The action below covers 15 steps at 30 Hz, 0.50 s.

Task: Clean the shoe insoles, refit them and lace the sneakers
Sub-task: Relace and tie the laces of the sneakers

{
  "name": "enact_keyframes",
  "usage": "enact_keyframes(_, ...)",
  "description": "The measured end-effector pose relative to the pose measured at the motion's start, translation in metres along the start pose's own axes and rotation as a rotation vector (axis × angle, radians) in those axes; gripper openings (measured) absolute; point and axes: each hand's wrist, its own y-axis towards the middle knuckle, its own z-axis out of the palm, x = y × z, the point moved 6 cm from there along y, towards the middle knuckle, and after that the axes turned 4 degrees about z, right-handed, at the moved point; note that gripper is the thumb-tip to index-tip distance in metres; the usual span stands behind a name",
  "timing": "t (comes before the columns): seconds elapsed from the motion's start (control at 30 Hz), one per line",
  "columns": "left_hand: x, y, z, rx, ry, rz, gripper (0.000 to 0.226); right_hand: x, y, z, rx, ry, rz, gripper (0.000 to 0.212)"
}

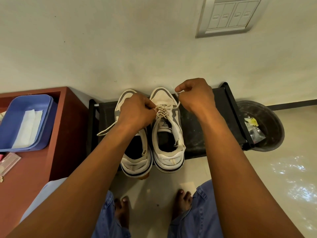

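Wall: pale plaster behind everything, with a switch plate (229, 16) high and to the right of the sneakers.
Floor: glossy cream tile; bare feet and blue trouser legs show at the bottom of the head view.
Shoe rack: low black rack (205, 127) against the wall, carrying both sneakers side by side, toes to the wall.
Right sneaker: white and grey (167, 133), laced over the tongue, a dark insole visible inside.
Left sneaker: (137, 152) touching the right sneaker's left side, a loose lace end (106, 130) trailing off to its left.
Left hand: (137, 112) fingers curled, pinching the lace (163, 110) at the right sneaker's eyelets.
Right hand: (195, 95) fist closed on the other end of that lace, drawn up and right of the toe.
Cabinet: red-brown tabletop (34, 169) left of the rack, holding a blue tray (22, 121) with white cloth.
Bin: dark round bin (264, 127) right of the rack, scraps inside.
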Motion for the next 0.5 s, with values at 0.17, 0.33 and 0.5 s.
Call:
enact_keyframes(0.17, -0.001, 0.000, 0.000, 0.006, 0.033, 0.023, 0.016, 0.008, 0.000, 0.004, 0.070, 0.077, -0.110, 0.017)
enact_keyframes(0.33, -0.002, -0.001, -0.002, 0.035, 0.025, 0.025, 0.015, 0.014, -0.009, 0.019, 0.302, 0.060, -0.094, 0.019)
enact_keyframes(0.5, -0.003, -0.003, -0.003, 0.040, 0.033, 0.041, 0.016, 0.007, -0.011, 0.030, 0.400, -0.114, -0.057, 0.019)
